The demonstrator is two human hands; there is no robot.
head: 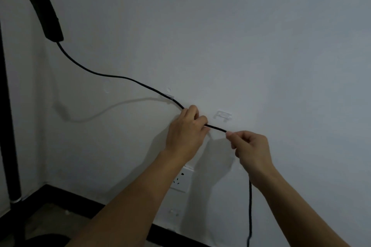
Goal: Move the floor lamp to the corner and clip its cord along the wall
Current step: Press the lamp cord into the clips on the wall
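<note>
Both hands pinch the black cord (215, 127) tight just below the empty clear clip (222, 115) on the wall (261, 46) — the left hand (185, 132) to the clip's left, the right hand (251, 147) to its lower right. Farther left of that clip, the cord already sits in another clip (168, 97). If they tug too hard, that stuck-on clip could peel off — or the cord could slip past the open slot.

A dim room corner: plain white walls (261, 36) with a white socket (181, 181) low down, a black skirting (66, 193) along their foot, and a brownish floor (52, 220).
</note>
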